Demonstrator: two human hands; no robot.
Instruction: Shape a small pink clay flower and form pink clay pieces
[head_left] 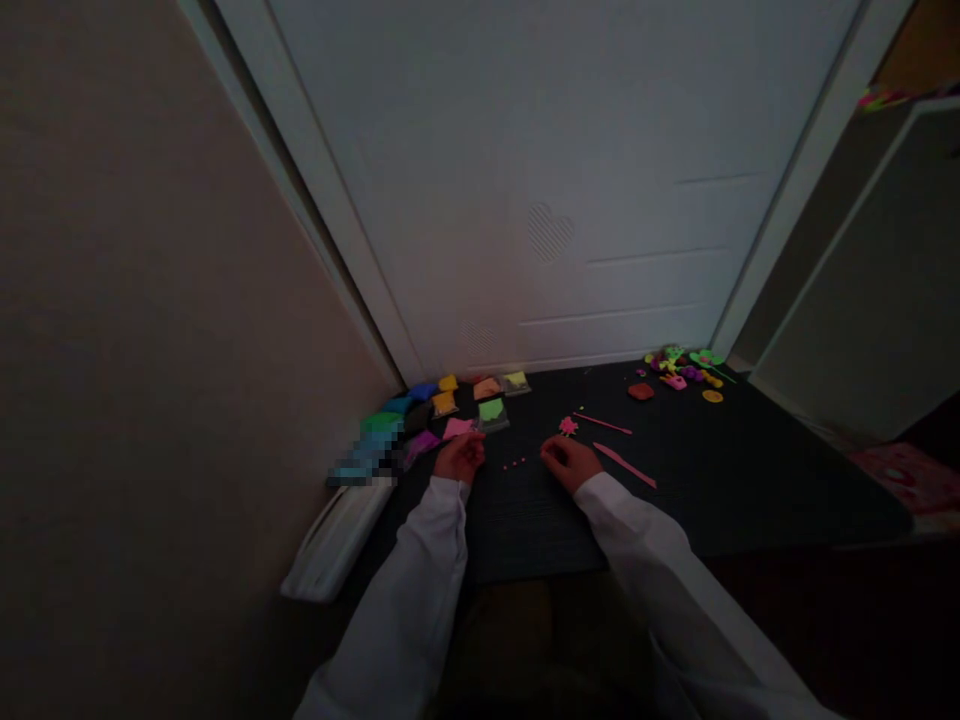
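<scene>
My left hand [460, 458] rests on the dark table with its fingers curled, beside the bags of modelling clay. Across from it, my right hand [571, 462] is closed in a pinch; whatever its fingertips hold is too small and dark to make out. Between the two hands lie three tiny pink clay balls [514, 464] in a slanting row. Just beyond my right hand sits a pink flower-like clay piece [568, 427]. A thin pink modelling tool [604, 423] and a pink clay knife [625, 465] lie to its right. A tiny green bit [581, 408] is near the thin tool.
Bags of coloured clay, among them a green bag [492, 412] and an orange bag [444, 403], line the table's left. A white packet [341, 540] lies at the left edge. Colourful clay figures [675, 365] and a red-brown lump [641, 391] are at the back right. A white door [555, 150] stands behind.
</scene>
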